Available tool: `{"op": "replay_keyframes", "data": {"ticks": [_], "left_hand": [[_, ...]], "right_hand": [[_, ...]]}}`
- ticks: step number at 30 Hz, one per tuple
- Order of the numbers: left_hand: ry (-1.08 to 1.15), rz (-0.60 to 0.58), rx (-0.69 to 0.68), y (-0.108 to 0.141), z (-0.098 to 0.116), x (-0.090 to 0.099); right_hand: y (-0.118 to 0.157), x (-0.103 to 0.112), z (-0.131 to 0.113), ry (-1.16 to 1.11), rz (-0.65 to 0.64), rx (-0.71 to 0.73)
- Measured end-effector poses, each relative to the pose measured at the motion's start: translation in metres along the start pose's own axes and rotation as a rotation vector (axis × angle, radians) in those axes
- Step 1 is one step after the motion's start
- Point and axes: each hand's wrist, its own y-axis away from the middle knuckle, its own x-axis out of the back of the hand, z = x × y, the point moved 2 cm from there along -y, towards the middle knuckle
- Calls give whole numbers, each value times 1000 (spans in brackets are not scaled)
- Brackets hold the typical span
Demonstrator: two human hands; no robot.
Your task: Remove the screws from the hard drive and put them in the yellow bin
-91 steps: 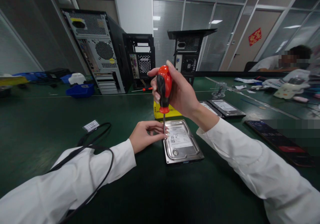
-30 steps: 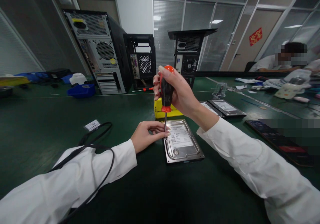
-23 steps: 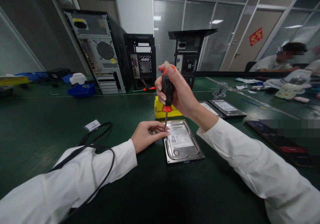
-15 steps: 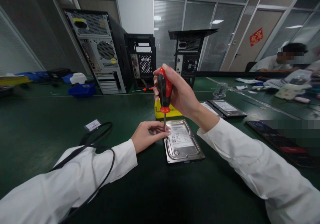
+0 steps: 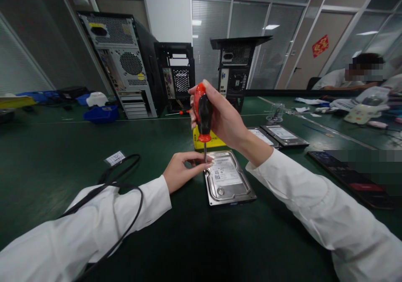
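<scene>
A silver hard drive with a white label lies flat on the green table. My right hand is wrapped round the red and black handle of a screwdriver, which stands upright with its shaft pointing down at the drive's left edge. My left hand comes in from the left, its thumb and fingers closed round the lower shaft above the drive. The screwdriver's tip is hidden by those fingers. Just behind the drive lies a yellow item with black print, partly covered by my right hand.
More hard drives and a dark phone lie to the right. Computer cases stand at the back, with a second screwdriver before them. A black cable crosses my left sleeve. A person sits far right.
The screwdriver handle has turned in my right hand, now showing more black toward the right. My left hand stays at the shaft; the view has shifted slightly.
</scene>
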Motion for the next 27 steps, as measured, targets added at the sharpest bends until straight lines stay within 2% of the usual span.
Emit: {"op": "replay_keyframes", "data": {"ticks": [4,12,16,21,27], "left_hand": [[2,6,4,0,-1,-1],[-21,16,26,2,-2,-2],[-31,14,23,1,-2,-1],[-45,17,36,0,-3,0],[-51,23,33,0,-3,0]], "right_hand": [[0,3,2,64,71,37],[0,3,2,13,-51,-1],[-1,2,2,-19,-15,-20],[-1,3,4,23,38,38],[0,1,1,-4,-49,-6]]}}
